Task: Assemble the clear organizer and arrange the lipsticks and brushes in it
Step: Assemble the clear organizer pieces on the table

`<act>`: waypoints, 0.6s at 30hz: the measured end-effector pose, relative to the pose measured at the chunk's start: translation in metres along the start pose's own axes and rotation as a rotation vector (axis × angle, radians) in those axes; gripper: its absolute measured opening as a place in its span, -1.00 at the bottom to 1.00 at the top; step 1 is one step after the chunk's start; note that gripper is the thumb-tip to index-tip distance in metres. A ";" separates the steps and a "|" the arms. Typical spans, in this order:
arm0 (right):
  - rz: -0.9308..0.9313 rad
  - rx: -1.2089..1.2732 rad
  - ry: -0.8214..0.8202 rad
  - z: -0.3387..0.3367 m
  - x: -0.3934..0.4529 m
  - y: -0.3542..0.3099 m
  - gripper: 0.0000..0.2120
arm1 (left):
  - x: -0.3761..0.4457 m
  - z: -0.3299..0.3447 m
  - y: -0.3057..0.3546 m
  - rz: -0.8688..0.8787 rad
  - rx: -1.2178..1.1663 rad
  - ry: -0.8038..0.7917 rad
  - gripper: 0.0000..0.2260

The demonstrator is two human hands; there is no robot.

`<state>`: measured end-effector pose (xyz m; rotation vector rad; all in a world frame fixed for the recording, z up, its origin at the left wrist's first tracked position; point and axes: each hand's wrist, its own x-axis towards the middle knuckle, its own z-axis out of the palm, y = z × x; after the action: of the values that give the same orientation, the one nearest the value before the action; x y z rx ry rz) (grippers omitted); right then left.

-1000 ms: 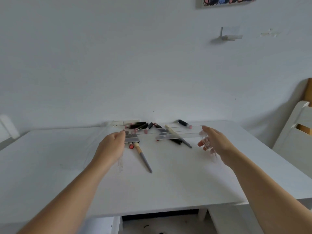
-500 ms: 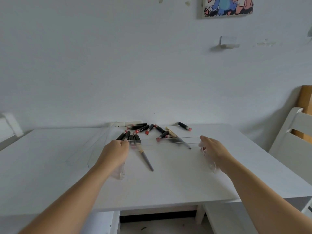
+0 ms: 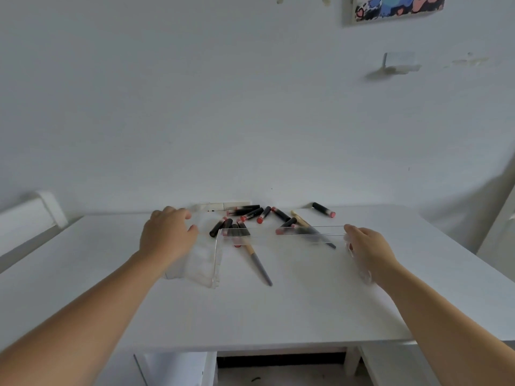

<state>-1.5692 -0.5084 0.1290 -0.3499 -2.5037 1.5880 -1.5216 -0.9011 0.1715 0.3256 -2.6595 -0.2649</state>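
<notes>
Clear organizer [image 3: 281,234] edges faint, lipsticks [image 3: 252,214] behind

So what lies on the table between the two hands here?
In the head view, between the left hand and right hand: the clear organizer panel, a wooden-handled brush lying flat, and scattered lipsticks behind.

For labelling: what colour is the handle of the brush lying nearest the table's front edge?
Tan wood, grey toward its near end; head view.
</notes>
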 end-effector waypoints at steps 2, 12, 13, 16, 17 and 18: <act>0.009 -0.009 0.010 0.004 0.004 -0.001 -0.57 | 0.006 0.002 -0.009 -0.037 0.105 -0.072 -0.58; -0.012 -0.085 0.047 0.017 0.021 -0.005 -0.53 | 0.016 0.011 -0.022 -0.135 0.103 -0.179 -0.60; -0.013 -0.088 0.049 0.018 0.023 -0.005 -0.54 | 0.016 0.012 -0.023 -0.134 0.098 -0.176 -0.65; -0.014 -0.089 0.056 0.019 0.027 -0.005 -0.53 | 0.017 0.012 -0.029 -0.150 0.070 -0.173 -0.72; -0.017 -0.084 0.053 0.020 0.029 -0.005 -0.52 | 0.017 0.011 -0.031 -0.158 0.048 -0.169 -0.67; -0.018 -0.076 0.047 0.020 0.031 -0.004 -0.51 | 0.016 0.011 -0.032 -0.166 0.025 -0.165 -0.62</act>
<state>-1.6043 -0.5190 0.1245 -0.3687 -2.5293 1.4632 -1.5346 -0.9345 0.1611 0.5558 -2.8027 -0.3223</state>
